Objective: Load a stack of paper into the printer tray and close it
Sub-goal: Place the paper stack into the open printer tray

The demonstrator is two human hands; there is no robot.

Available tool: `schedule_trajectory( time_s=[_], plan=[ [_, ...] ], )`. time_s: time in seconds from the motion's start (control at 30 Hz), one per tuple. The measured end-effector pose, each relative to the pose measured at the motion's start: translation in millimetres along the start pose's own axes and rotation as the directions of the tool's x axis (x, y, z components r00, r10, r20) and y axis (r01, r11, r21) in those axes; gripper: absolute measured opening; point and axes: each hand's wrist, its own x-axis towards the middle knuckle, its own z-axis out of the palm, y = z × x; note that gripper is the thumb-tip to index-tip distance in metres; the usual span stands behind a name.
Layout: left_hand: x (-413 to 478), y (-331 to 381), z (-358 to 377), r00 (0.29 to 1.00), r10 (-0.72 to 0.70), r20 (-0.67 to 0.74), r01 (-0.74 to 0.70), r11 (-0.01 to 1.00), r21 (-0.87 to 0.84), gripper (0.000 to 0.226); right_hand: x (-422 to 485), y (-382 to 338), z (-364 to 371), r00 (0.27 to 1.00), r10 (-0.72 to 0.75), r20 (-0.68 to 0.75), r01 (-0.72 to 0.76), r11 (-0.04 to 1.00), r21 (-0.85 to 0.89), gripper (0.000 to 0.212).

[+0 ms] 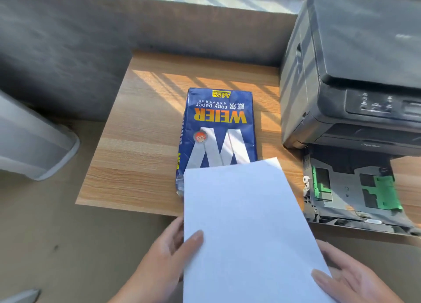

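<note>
You hold the paper stack point(246, 223) at its near end, left hand point(164, 255) with its fingers point(193, 239) closed on the left edge, thumb on top; right hand point(355, 277) clasps the right edge likewise. The stack's far end overlaps the blue ream wrapper point(216, 129) lying on the table point(141, 143), left of the tray.

Advice: square the sheets before loading, keep them flat, and carry them right over the open tray point(350, 188), pulled out of the printer point(350, 70). Seat them between the green guides point(385, 193), then push the tray home.

Count: one stack, one wrapper, one printer, one tray, two hands.
</note>
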Motion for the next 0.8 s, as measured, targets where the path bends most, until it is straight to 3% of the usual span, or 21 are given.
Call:
schedule_trajectory(
  time_s=[0.07,0.17,0.2,0.3,0.33,0.5,0.63,0.8],
  plan=[
    [-12,-2,9,0.998,0.035,-0.06,-0.036,0.999,-0.019,0.062,-6,0,4,1.0,0.014,-0.004,-0.014,0.999,0.037,0.11],
    [-10,5,14,0.953,0.133,-0.272,-0.142,0.99,-0.013,0.072,6,-4,16,0.999,-0.042,-0.028,0.043,0.999,0.011,0.107],
    [-4,9,14,0.938,0.153,-0.311,-0.164,0.986,-0.007,0.071,15,-7,19,0.996,-0.081,-0.049,0.08,0.996,-0.026,0.099],
    [25,17,14,0.916,0.205,-0.345,-0.2,0.979,0.05,0.059,52,-23,26,0.965,-0.221,-0.143,0.202,0.97,-0.132,0.041],
    [35,18,15,0.905,0.22,-0.363,-0.207,0.976,0.073,0.056,63,-28,26,0.957,-0.233,-0.174,0.203,0.964,-0.171,0.036],
    [64,22,29,0.865,0.325,-0.383,-0.269,0.944,0.193,0.054,83,-42,11,0.936,-0.267,-0.23,0.221,0.953,-0.209,0.037],
    [65,10,60,0.881,0.309,-0.359,-0.26,0.949,0.178,0.055,65,-33,-22,0.929,-0.28,-0.243,0.219,0.943,-0.25,0.035],
    [63,-18,127,0.9,0.312,-0.305,-0.246,0.94,0.235,0.055,32,-13,-92,0.919,-0.296,-0.261,0.221,0.934,-0.281,0.051]
  ],
)
